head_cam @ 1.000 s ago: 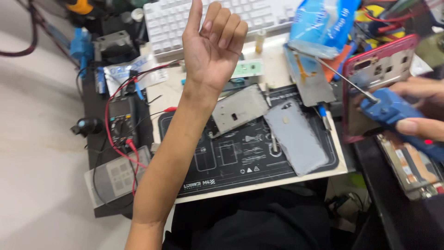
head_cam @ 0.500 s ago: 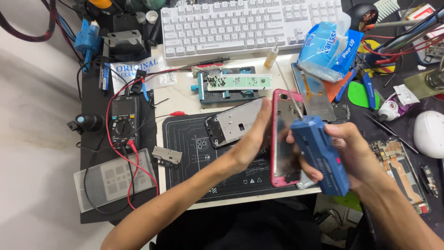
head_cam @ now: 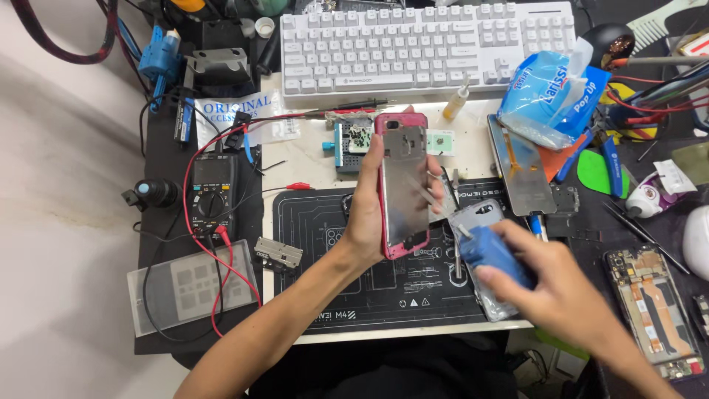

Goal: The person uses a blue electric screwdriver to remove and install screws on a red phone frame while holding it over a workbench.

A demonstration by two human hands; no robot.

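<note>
here the left hand (head_cam: 367,222) holds a red-rimmed, opened phone (head_cam: 403,185) upright.

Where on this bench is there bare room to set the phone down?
The lower left of the black work mat, between the small metal bracket and the left hand, is bare. The pale strip between multimeter and mat is thinly littered. By the keyboard and right side it is crowded.
</note>
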